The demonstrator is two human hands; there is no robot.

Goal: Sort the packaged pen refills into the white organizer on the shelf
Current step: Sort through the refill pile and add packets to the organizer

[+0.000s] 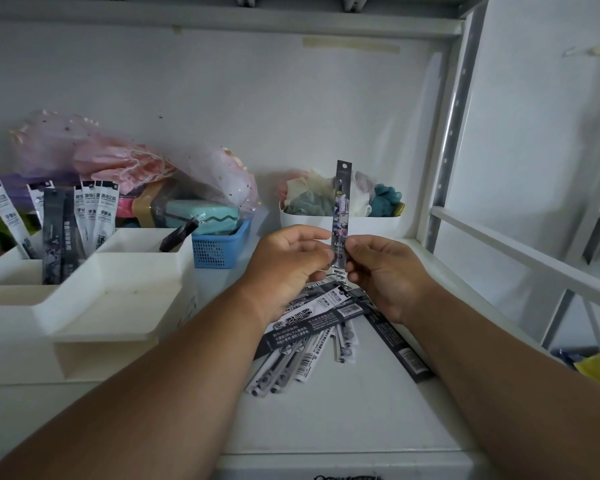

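A narrow dark refill pack [342,202] with a printed picture stands upright in the air above the shelf. My left hand [288,265] and my right hand [381,271] pinch its lower end from either side. Under my hands a pile of refill packs [329,323], black and white, lies flat on the shelf. The white organizer [118,306] stands at the left. Its rear compartments hold several upright white and dark packs [73,223], and one dark pack [179,235] leans in the right rear compartment. The front compartments look bare.
A blue basket [219,247] with a teal case sits behind the organizer, under pink mesh bags [125,161]. A white tub [340,221] of fabric pieces stands against the back wall behind the raised pack. Metal shelf posts [454,133] rise at the right.
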